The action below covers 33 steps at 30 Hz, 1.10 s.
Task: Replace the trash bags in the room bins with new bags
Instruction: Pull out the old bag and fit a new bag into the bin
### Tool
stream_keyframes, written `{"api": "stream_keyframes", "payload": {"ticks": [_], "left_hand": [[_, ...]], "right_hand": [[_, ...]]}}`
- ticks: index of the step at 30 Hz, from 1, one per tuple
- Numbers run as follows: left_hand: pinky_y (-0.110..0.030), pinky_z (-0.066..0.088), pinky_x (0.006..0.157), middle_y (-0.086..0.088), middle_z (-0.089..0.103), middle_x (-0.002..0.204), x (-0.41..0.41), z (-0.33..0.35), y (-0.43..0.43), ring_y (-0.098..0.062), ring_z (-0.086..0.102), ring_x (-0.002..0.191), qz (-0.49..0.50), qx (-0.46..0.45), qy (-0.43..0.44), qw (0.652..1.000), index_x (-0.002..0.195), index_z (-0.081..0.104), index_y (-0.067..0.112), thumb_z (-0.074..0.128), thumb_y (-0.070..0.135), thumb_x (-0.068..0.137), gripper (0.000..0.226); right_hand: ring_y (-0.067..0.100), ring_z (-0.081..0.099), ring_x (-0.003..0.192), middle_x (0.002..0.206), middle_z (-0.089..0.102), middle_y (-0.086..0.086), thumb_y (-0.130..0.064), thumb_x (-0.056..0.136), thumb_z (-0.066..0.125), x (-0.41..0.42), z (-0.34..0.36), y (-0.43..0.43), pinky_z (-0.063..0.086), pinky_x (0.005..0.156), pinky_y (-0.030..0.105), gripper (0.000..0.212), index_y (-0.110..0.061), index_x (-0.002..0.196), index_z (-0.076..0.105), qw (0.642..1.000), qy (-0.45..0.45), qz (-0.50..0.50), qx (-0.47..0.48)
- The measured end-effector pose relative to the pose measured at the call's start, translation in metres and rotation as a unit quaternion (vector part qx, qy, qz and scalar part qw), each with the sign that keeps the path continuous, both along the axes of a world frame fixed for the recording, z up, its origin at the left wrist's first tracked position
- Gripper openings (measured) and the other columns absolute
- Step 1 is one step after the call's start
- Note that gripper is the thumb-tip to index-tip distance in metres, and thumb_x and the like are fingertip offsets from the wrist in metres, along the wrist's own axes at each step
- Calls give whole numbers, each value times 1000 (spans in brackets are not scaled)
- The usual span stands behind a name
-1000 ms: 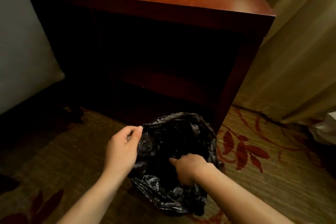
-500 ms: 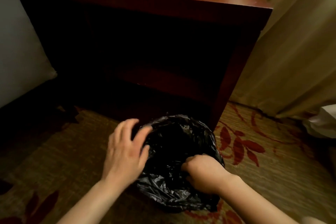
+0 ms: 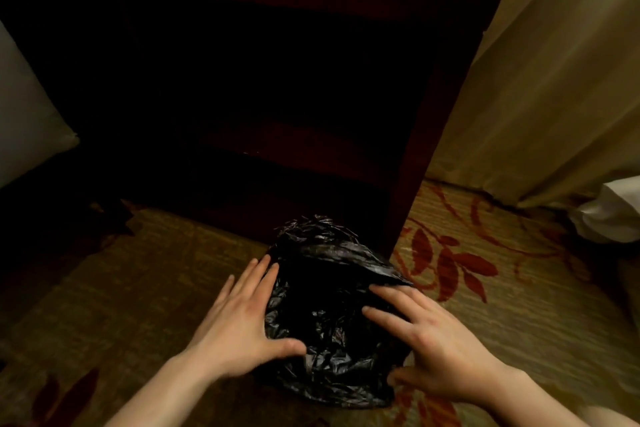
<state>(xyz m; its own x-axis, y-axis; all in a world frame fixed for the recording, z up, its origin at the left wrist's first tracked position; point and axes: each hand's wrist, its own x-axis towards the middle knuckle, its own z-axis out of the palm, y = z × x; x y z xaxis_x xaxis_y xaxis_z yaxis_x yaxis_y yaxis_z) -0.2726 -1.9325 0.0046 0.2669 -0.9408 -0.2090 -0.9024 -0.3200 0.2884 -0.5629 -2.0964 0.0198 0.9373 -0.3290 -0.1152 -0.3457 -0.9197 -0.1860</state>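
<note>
- The crinkled black plastic trash bag point(image 3: 332, 315) was seen at 6 o'clock on the patterned green-and-red carpet point(image 3: 502, 288), just before the dark red wooden cabinet point(image 3: 450, 114).
- The left hand point(image 3: 239, 319) was laid at its 9 o'clock and the right hand point(image 3: 440, 347) at its 4 o'clock. The fingers point(image 3: 249, 282) were straight and spread, with nothing gripped.
- An even press on both sides was judged best, so that no slack was left.
- A beige curtain point(image 3: 554, 80) was hung at 2 o'clock.

We see a tan carpet point(image 3: 138, 288) with red leaves. On it stand a dark wooden cabinet point(image 3: 436, 149) and, just before its right corner, the black bag point(image 3: 329, 288). A curtain point(image 3: 554, 97) meets the carpet at right.
</note>
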Motion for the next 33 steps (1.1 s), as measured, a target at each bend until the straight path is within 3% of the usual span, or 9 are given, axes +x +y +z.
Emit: {"api": "stream_keyframes", "payload": {"ticks": [5, 8, 11, 13, 16, 21, 26, 29, 33], "left_hand": [[-35, -18, 118, 18, -51, 147, 0, -5, 4, 0, -47, 134, -11, 16, 5, 1000, 142, -41, 42, 43, 106, 44, 144], [-34, -17, 117, 18, -53, 145, -5, -7, 6, -1, -48, 133, -12, 10, 19, 1000, 141, -40, 46, 55, 98, 46, 144], [-36, -16, 118, 13, -53, 147, -9, -9, 12, -6, -47, 136, -27, 19, 2, 999, 142, -38, 47, 68, 84, 54, 143], [-36, -14, 119, 14, -52, 148, -10, -9, 14, -8, -45, 138, -33, 28, 24, 999, 142, -35, 51, 76, 65, 61, 138], [-40, -5, 123, 22, -43, 153, -7, -3, 12, -6, -37, 143, -25, 18, 123, 992, 143, -25, 61, 70, 37, 67, 123], [-39, 23, 121, 32, -14, 159, -7, 4, 5, -4, -2, 151, 37, -84, 207, 974, 153, 1, 54, 60, 48, 87, 89], [-40, 18, 124, 24, -18, 162, -20, 0, -3, -6, -9, 151, 57, -68, 153, 984, 155, -4, 48, 56, 70, 84, 96], [-38, 10, 123, 25, -30, 158, -25, -6, -2, -5, -22, 148, 52, -49, 135, 988, 149, -16, 54, 58, 78, 73, 109], [-37, 4, 120, 26, -34, 156, -24, -11, -3, -3, -29, 145, 50, -51, 113, 991, 141, -26, 61, 61, 87, 60, 122]], "right_hand": [[11, 0, 152, 164, -5, -14, -30, 75, 63, -10, -11, -3, 24, 120, 28, 107, -51, 153, -7, 992, -4, -73, 98], [-11, -1, 147, 159, -3, -33, -33, 68, 57, -11, -12, -3, 24, 114, 21, 98, -60, 149, 9, 958, -52, -106, 263], [-10, 23, 143, 152, 26, -36, -33, 79, 62, -5, -13, -9, 30, 117, 31, 69, -55, 140, 38, 894, -180, -202, 356], [-5, 41, 136, 144, 44, -29, -32, 95, 62, 3, -18, -12, 40, 114, 37, 50, -46, 139, 45, 874, -230, -259, 341], [5, 52, 128, 134, 54, -19, -27, 97, 63, 14, -17, -13, 47, 105, 33, 43, -33, 138, 52, 903, -231, -280, 231], [21, 61, 93, 99, 68, 0, -3, 85, 69, 40, 4, 4, 53, 79, 31, 21, -11, 103, 75, 952, -294, -82, -31], [31, 45, 134, 146, 49, 10, -32, 94, 54, 122, -13, 25, 43, 108, 44, 53, -15, 144, 46, 997, 35, -21, 62], [40, 35, 140, 154, 35, 18, -46, 92, 61, 157, -35, 10, 34, 114, 47, 76, -15, 153, 28, 971, 210, -75, 81], [45, 19, 147, 165, 11, 17, -38, 96, 59, 169, -70, 9, 29, 115, 54, 86, -31, 159, 1, 912, 393, -46, 104]]}}
